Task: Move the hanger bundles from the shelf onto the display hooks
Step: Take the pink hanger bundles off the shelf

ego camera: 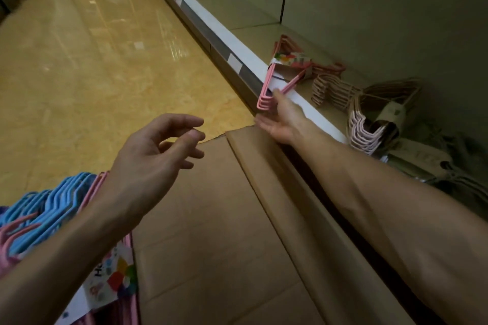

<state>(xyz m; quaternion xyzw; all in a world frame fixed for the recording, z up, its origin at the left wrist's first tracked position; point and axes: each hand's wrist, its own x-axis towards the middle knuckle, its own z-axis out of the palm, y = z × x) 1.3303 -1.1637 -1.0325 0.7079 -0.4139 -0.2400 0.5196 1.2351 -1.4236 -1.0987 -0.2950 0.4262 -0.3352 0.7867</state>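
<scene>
Dim shop shelf [311, 34], right of frame: right hand [282, 119] pinches a pink hanger bundle [286, 71] overhanging its edge. Left hand [155, 150] hovers, fingers loosely spread. Best to lift clear before carrying.

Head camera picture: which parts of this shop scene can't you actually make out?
- Display hooks: none show in the head view; they lie outside the frame.
- Blue and pink hangers: cut off by the left edge and covered by the left hand's forearm.
- Right hand fingers on the pink hanger bundle: grip partly hidden behind the hangers.
- Dark bundles far right on the shelf: too dim to identify.
- Label print: too small to read.
</scene>
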